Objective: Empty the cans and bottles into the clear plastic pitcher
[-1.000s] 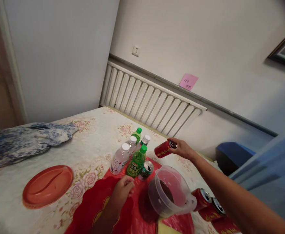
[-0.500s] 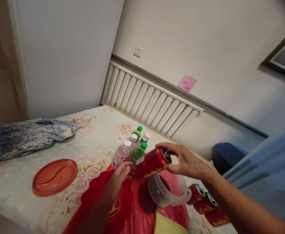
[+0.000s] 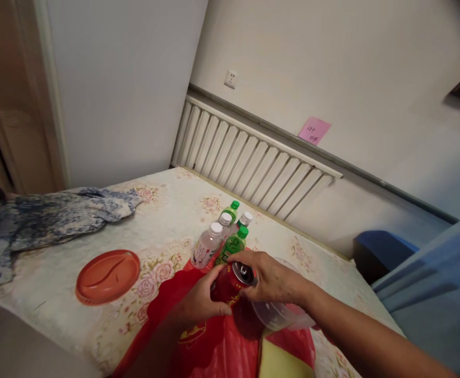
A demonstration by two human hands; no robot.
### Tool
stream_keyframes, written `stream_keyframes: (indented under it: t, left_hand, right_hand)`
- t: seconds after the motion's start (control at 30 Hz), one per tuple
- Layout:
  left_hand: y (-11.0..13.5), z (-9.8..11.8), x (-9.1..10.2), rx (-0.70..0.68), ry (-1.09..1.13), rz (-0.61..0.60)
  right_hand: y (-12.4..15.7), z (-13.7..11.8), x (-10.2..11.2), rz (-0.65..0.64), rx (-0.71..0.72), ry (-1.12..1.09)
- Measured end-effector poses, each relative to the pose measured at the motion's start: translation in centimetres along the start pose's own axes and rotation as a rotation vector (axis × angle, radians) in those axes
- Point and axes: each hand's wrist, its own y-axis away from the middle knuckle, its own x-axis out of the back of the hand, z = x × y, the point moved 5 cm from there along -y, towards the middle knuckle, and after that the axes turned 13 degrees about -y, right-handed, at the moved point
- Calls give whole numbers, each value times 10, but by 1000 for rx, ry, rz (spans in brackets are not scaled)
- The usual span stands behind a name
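Note:
A dark red drink can (image 3: 230, 283), its opened top turned up and slightly tilted, is between my two hands. My left hand (image 3: 202, 302) wraps its near left side, thumb across the front. From the right, my right hand (image 3: 269, 278) grips it near the rim. Just right of the can, a clear plastic jug (image 3: 271, 315) with dark liquid is partly covered by my right hand and forearm. Behind the can stand several bottles, among them a green-capped bottle (image 3: 234, 242) and a white-capped bottle (image 3: 206, 247).
A red scalloped mat (image 3: 174, 294) lies beneath the hands on the flowered tablecloth (image 3: 167, 210). An orange divided plate (image 3: 107, 277) sits to the left, with patterned cloth (image 3: 64, 212) beyond it. A yellow item (image 3: 282, 359) is at the front. A radiator (image 3: 245, 152) lines the wall.
The can has gone from tilted over the jug to nearly upright, moving left over the mat. My left hand now closes around it too. The view has shifted slightly.

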Motion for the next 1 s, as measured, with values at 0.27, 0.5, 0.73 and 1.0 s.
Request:
stream_keyframes:
  t: [0.27,0.5,0.73,1.0]
  left_hand:
    - [1,3,4,30,-301,64]
    - [0,5,8,-52,-289,140]
    - [-6,-6,18,-25,-202,232]
    - [-6,-6,19,-7,-172,234]
  right_hand:
    - [9,-3,1,177,63,142]
    - [31,-14,-7,368,192,279]
    - [64,-12,-53,523,102,71]
    - [90,74,-192,304,-502,-843]
